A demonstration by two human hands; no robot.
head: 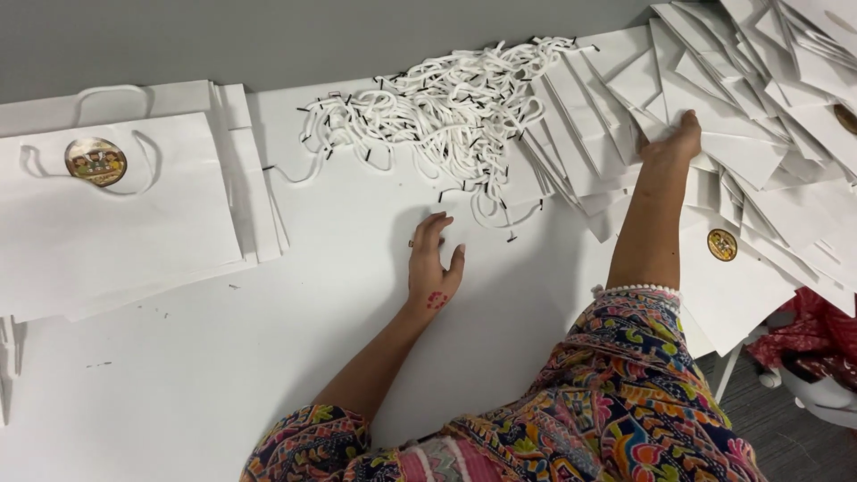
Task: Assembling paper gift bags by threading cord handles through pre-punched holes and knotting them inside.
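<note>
The left hand (431, 263) lies flat on the white surface (223, 375), palm down, fingers spread and pointing far; its grip is open and holds nothing. Just beyond its fingertips lies a tangled heap of white cords (446, 116) with small black tips, and one loose cord loop (509, 214) ends just right of the fingers. The right hand (674, 143) reaches far and right into a loose pile of flat white paper bags (759, 134); its fingers press on the edge of one bag, but whether the grip is closed around it cannot be told from this angle. A round sticker (722, 245) shows on one bag near the right forearm. At the far left lies a neater stack of finished bags (116, 232) with cord handles, the top one bearing a round sticker (95, 161). The person's patterned sleeves (625, 393) fill the near edge
</note>
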